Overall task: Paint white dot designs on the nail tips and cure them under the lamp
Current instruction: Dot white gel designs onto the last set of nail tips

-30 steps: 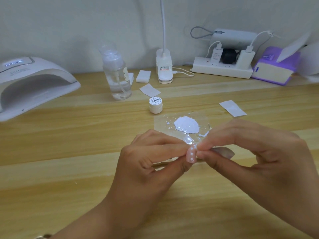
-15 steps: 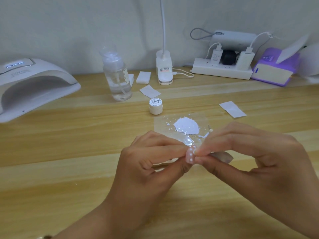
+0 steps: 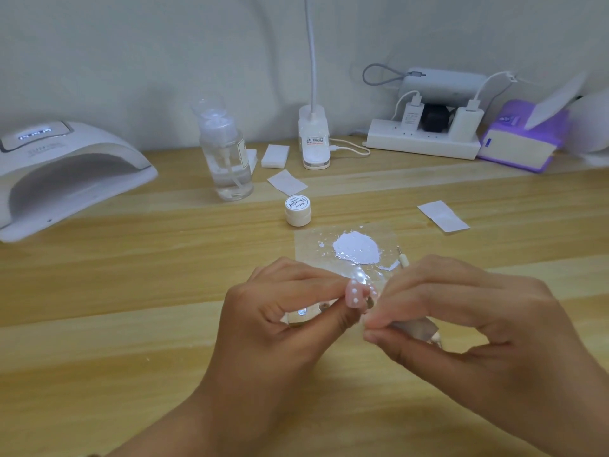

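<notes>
The left hand (image 3: 263, 341) pinches a pink nail tip (image 3: 354, 296), dotted white, between thumb and forefinger above the table (image 3: 131, 324). The right hand (image 3: 468, 324), just beside it, grips a dotting tool (image 3: 416, 328), its point aimed away. Beyond lie a white paint puddle (image 3: 357, 249) on clear film, a small jar (image 3: 298, 211) and, far left, the curing lamp (image 3: 66, 173).

Your wooden table (image 3: 99, 324) carries: upper left, a white curing lamp (image 3: 66, 179); upper centre, a clear pump bottle (image 3: 227, 159) and a white jar (image 3: 298, 211); centre, a clear film (image 3: 304, 255) bearing white paint (image 3: 356, 250); upper right, a power strip (image 3: 425, 148) and a purple box (image 3: 520, 150).
</notes>
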The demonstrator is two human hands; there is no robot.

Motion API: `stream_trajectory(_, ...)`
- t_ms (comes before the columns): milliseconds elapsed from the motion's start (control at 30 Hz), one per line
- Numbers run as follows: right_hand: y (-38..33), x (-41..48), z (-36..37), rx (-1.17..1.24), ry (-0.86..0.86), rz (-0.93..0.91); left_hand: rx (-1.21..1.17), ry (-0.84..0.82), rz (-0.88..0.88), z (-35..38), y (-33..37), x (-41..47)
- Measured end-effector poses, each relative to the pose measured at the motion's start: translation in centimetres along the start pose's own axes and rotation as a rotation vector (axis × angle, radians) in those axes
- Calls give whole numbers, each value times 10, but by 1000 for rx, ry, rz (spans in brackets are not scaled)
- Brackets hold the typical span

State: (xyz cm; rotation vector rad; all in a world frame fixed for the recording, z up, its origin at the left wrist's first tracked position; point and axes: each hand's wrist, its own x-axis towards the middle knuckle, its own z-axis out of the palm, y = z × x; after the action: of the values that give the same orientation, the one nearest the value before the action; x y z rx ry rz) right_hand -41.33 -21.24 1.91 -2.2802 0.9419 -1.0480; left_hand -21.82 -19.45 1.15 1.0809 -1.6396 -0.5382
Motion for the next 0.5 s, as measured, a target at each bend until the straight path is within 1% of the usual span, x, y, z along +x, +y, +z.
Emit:
stream_trajectory(100, 2, 3, -8, -18, 27, -13, -32, 37, -64, -10, -2, 6)
stream_trajectory(167, 2, 10, -17, -52, 138, 2, -66, 109, -123, -23, -4, 14)
stream_trajectory(233, 7, 16, -24, -138, 240, 15, -84, 133, -167, -34, -6, 20)
stream_trajectory(333, 25, 23, -36, -239, 272, 139, -60, 31, -213, -41, -12, 21)
stream_trajectory(433, 51, 22, -47, -327, 211, 316, -43, -69, -273, -43, -18, 15)
stream_trajectory(500, 60, 20, -48, -369, 182, 373, -48, -99, -336, -43, -22, 11)
